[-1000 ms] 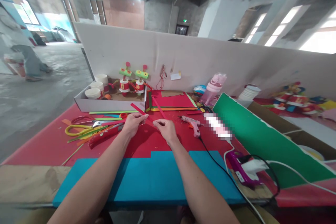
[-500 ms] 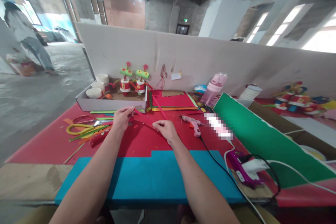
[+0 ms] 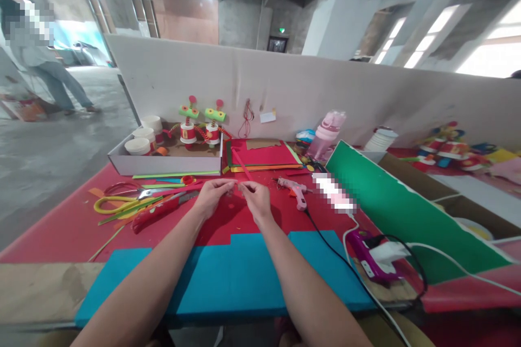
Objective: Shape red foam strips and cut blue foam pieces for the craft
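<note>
Hands are brought together almost tip to tip above the red table cover (image 3: pixel 222 230), mid-table. Left hand (image 3: pixel 214 195): thumb and forefinger pressed tightly together, no gap to speak of, apparently pinching one end of a paper strip. Right hand (image 3: pixel 256 198): same pinch, just beside the left one, seemingly on the same strip. Strip itself is mostly hidden by the fingertips and lost red on red, so its shape cannot be told; a two-sided pinch is probably used because thin paper is better controlled from both ends.

Loose red strip (image 3: pixel 241 164) is laid slanting off the stacked coloured sheets (image 3: pixel 264 156), just beyond the fingertips, likely so it can be reached easily. Pink glue gun (image 3: pixel 293 190) is laid to the right, nozzle turned away from the hands, presumably for safety; its cord is run down toward the purple power strip (image 3: pixel 373 260). Scissors (image 3: pixel 145 193) are left among loose strips on the left, within reach. Paper cups (image 3: pixel 137 146) and two cup figures (image 3: pixel 188 133) are stood in the shallow box (image 3: pixel 166 165), probably to be kept off the work area.
</note>
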Available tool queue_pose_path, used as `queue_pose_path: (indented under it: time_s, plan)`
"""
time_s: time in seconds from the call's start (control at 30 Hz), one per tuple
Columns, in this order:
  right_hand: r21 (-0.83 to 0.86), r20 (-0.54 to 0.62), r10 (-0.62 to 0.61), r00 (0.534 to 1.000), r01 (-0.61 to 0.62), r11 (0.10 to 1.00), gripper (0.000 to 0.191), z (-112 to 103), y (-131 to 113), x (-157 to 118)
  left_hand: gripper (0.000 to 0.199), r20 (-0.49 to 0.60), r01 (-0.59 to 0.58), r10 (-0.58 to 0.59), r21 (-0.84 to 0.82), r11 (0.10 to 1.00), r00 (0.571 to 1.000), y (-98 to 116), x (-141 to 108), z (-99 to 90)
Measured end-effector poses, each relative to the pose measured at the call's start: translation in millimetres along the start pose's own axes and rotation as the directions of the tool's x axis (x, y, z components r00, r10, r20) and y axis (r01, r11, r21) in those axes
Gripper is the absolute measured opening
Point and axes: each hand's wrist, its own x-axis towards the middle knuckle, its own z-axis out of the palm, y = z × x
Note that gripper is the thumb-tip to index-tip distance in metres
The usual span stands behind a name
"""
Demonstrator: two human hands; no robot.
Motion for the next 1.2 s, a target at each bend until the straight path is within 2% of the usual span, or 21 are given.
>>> queue_pose_path:
  time_s: [0.1,0.2,0.3,0.4,0.47,0.67,0.93,1.1,1.2]
  plan:
    - [0.017,-0.015,0.009,1.0,-0.009,1.0,0.027,1,-2,-1,0.027,0.01,-0.003,0.003,0.027,1.0,1.0,-1,-2,1.8]
    - [0.024,0.027,0.017,0.999,-0.017,1.0,0.026,2,-3,-2,0.027,0.001,-0.072,0.072,0.101,0.992,0.997,-3,-2,1.9]
    - [-0.001,0.095,0.026,0.995,-0.026,1.0,0.027,3,-1,-1,0.029,-0.067,-0.098,0.105,0.108,0.989,0.992,-3,-1,1.8]
    - [-0.04,0.139,-0.041,0.989,0.047,0.998,0.024,4,3,0,0.028,-0.142,-0.093,0.102,0.069,0.993,0.985,-1,0,0.2]
    - [-0.074,0.137,-0.086,0.987,0.097,0.993,0.024,5,4,0,0.028,-0.172,-0.083,0.087,0.031,0.996,0.981,0,0,-1.3]
    - [-0.146,0.142,-0.111,0.984,0.132,0.98,0.021,3,0,-1,0.028,-0.124,-0.042,0.049,0.055,0.998,0.991,0,1,-3.5]
    - [-0.166,0.155,-0.125,0.98,0.15,0.975,0.021,0,-6,-1,0.03,-0.212,-0.07,0.07,0.01,0.998,0.975,-1,6,-9.1]
    - [-0.132,0.13,-0.169,0.977,0.186,0.974,0.027,-1,-9,-3,0.031,-0.225,-0.077,0.071,-0.021,0.997,0.972,0,8,-11.9]
    - [-0.146,0.147,-0.214,0.966,0.235,0.961,0.017,0,-10,-4,0.031,-0.226,-0.078,0.069,-0.027,0.997,0.972,-1,9,-13.4]
